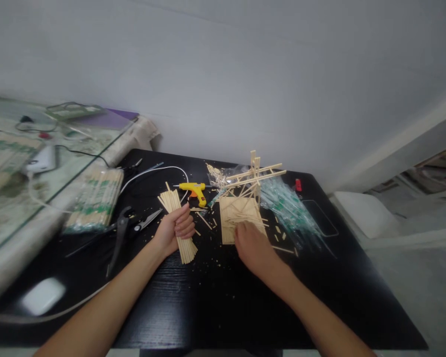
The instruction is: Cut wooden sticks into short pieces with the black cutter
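My left hand [175, 228] is closed around a bundle of thin wooden sticks [178, 218], which lies slanted on the black table [215, 302]. My right hand [253, 248] rests palm down at the near edge of a flat panel of glued sticks [238, 213]. Its fingers are curled under and smeared, so whether they grip anything is unclear. A frame of crossed sticks [254, 178] rises from the panel's far side. A yellow glue gun [195, 190] lies just behind the bundle.
Black scissors [134, 225] and a wrapped pack of sticks [94, 201] lie to the left. A white cable [152, 171] curves behind them. Clear green-printed wrappers [290, 208] pile up to the right. Stick offcuts litter the table. A glass-topped surface [29, 168] stands at far left.
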`<action>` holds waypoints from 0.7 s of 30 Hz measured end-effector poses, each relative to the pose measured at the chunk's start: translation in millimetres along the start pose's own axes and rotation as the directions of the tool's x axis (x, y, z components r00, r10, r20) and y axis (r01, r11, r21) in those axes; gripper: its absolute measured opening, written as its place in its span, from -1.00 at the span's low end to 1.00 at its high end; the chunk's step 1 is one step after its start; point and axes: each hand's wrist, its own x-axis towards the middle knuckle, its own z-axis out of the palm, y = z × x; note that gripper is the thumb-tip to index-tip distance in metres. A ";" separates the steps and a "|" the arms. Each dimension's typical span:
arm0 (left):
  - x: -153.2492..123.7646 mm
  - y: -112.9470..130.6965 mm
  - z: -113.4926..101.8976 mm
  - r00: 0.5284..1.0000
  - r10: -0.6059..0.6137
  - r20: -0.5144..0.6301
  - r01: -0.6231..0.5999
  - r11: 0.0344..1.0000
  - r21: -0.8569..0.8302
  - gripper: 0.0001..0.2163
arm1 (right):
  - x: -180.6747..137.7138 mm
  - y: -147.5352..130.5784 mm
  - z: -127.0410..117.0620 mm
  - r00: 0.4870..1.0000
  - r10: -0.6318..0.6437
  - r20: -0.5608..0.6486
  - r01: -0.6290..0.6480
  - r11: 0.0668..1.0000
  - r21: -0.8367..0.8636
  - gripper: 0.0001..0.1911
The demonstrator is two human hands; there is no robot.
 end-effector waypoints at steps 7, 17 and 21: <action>0.6 0.8 0.1 1.000 0.006 -0.003 -0.006 1.000 -0.007 -0.50 | -1.5 43.2 10.4 0.993 -0.104 0.051 0.108 0.990 -0.089 -0.77; 0.3 7.0 -0.1 0.999 0.038 0.009 -0.037 0.999 -0.018 -0.51 | -6.5 48.2 2.0 0.995 -0.095 0.022 0.091 0.988 0.125 -0.93; -0.3 7.5 0.5 0.999 0.044 0.012 -0.044 0.999 -0.025 -0.52 | -11.0 52.2 3.0 0.994 -0.105 0.028 0.097 0.974 0.203 -0.86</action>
